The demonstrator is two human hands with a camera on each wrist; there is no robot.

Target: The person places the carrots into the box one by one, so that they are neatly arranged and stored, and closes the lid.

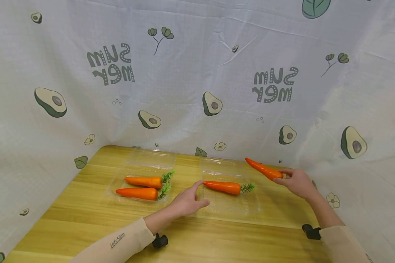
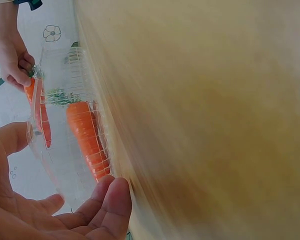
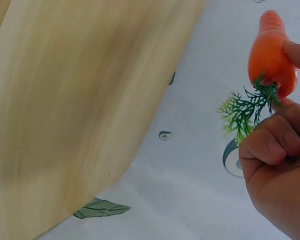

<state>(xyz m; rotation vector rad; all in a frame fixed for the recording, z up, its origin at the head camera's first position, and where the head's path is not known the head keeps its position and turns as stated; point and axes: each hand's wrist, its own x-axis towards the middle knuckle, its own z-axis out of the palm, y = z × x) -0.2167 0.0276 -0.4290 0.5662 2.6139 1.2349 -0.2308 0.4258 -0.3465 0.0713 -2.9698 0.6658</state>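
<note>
My right hand (image 1: 297,182) pinches an orange carrot (image 1: 264,170) by its thick end, between thumb and fingers. Its tip points up and left, and green fronds (image 3: 252,107) hang from the top by the curled fingers. Thumb and fingers spread apart, my left hand (image 1: 188,200) is at the left edge of a clear plastic box (image 1: 223,208), fingertips right at its rim. A second carrot (image 1: 223,187) with a leafy top lies inside this box, tip toward the left hand. The held carrot is above the table, beyond the box's right side.
To the left, another clear plastic box (image 1: 110,191) has its lid folded back and contains an upper carrot (image 1: 145,181) and a lower carrot (image 1: 138,193). Both boxes stand on a wooden table (image 1: 85,226). A printed white cloth (image 1: 184,73) hangs behind and at the sides.
</note>
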